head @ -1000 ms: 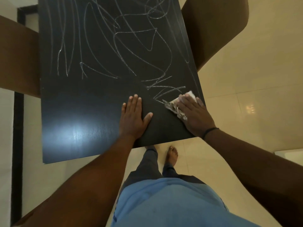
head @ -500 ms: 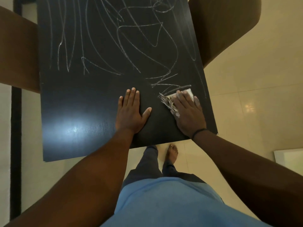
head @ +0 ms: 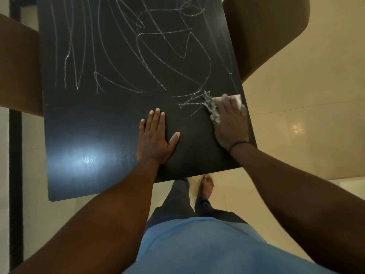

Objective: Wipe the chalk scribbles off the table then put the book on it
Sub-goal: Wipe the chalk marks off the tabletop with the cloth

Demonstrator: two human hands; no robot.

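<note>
While our left hand (head: 154, 139) lies flat and empty on the worktop (head: 98, 135), our right hand (head: 230, 121) presses the cloth (head: 214, 109) flat-fingered onto the chalk scribbles (head: 150, 56); wiping has barely begun. Next we sweep leftward and farther up; no book is in view.

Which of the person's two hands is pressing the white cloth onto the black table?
The right hand, with the black wristband, presses the white cloth by the chalk scribbles. The left hand lies flat on bare tabletop.

head cam | 1 view | looks steeply down, close over table (head: 83, 135) near edge | wide-angle
</note>
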